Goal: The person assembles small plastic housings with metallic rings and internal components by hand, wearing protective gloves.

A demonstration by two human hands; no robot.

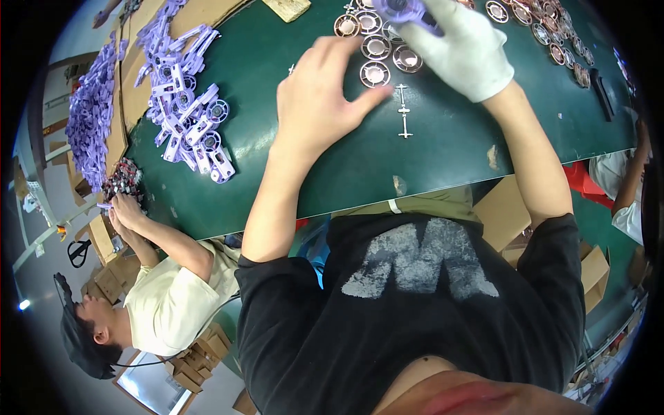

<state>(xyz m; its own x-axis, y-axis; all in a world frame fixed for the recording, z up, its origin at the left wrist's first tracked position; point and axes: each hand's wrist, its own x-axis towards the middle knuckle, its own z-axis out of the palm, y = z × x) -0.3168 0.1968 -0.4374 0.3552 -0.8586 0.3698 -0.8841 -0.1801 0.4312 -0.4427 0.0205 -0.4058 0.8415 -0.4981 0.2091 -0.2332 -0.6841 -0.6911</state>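
Note:
My right hand (463,52), in a white glove, is closed on a purple plastic part (401,10) with a round end, at the top of the view. The glove hides much of that part. My bare left hand (318,93) is open above the green table (332,173), thumb spread from its fingers and holding nothing. Several round copper-coloured discs (375,73) with dark rims lie between my hands, close to the left fingertips. A thin silver-coloured strip with small crosspieces (404,112) lies just below them.
Purple plastic parts are heaped on the table at left (197,131), with a bigger pile (91,114) beyond cardboard (142,69). More copper discs (557,41) and a black bar-shaped tool (602,95) lie at right. A co-worker (166,297) handles small parts at far left.

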